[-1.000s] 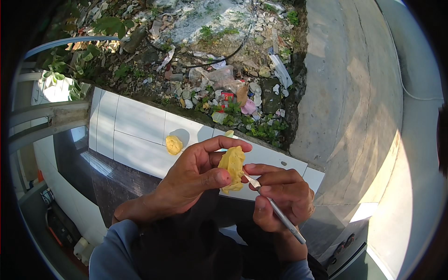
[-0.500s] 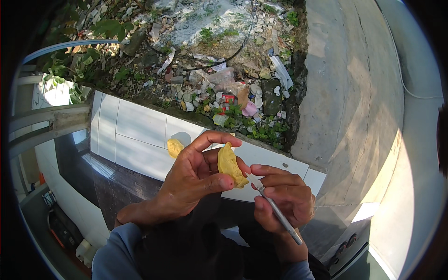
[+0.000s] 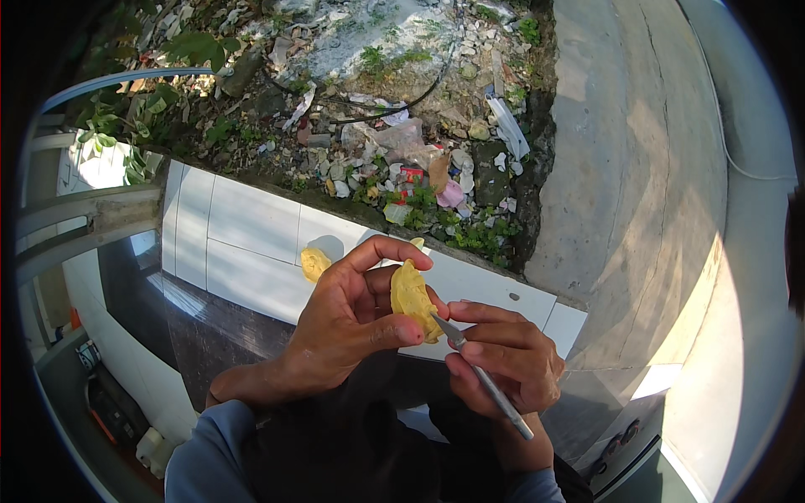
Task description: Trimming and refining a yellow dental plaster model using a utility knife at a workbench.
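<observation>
A yellow lump of what looks like modelling clay (image 3: 412, 295) is held up between the thumb and fingers of my left hand (image 3: 348, 310). My right hand (image 3: 511, 352) grips a slim silver craft knife (image 3: 495, 391) like a pen. The knife's pointed blade touches the lower right edge of the lump. Beyond my left hand, a second yellow lump (image 3: 315, 264) rests on the white tiled ledge (image 3: 251, 230). A bit of yellow (image 3: 417, 242) shows just past my left fingertips, mostly hidden by them.
Past the ledge lies rubble-strewn ground (image 3: 402, 142) with plants, plastic scraps and a black cable. A concrete path (image 3: 620, 168) runs along the right beside a pale wall. At lower left stand a dark glossy surface (image 3: 218, 344) and a black-and-orange case (image 3: 113, 411).
The knife has shifted slightly left, its blade turned and brought against the lump. My right hand moved a little left with it; my left hand has barely moved.
</observation>
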Available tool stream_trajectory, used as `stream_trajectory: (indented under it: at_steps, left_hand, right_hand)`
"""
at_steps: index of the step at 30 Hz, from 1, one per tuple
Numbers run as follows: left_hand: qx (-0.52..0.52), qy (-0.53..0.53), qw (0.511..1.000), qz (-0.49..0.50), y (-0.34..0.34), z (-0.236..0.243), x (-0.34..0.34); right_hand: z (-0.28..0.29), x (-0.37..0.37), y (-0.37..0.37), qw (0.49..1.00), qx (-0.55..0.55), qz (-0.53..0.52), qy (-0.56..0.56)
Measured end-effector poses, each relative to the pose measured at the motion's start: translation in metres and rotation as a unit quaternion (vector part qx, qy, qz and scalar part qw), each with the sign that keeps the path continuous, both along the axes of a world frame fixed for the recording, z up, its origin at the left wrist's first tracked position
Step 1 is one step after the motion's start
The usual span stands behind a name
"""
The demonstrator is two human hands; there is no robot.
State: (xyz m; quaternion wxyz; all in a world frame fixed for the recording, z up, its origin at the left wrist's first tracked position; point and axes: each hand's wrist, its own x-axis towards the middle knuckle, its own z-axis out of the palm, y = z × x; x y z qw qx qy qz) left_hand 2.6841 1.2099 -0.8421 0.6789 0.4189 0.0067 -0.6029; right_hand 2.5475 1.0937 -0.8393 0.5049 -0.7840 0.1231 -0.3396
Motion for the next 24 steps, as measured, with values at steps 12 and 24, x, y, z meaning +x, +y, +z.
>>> stream_trajectory:
  at_steps: [12,24]
  left_hand:
    - [0.018,-0.01,1.0,0.002,-0.003,0.003,0.0]
    - [-0.052,-0.199,0.978,0.024,0.002,-0.011,-0.006]
  right_hand:
    - [-0.005,-0.002,0.004,0.996,0.048,-0.074,-0.013]
    - [0.004,0.015,-0.002,0.929,0.362,-0.01,0.074]
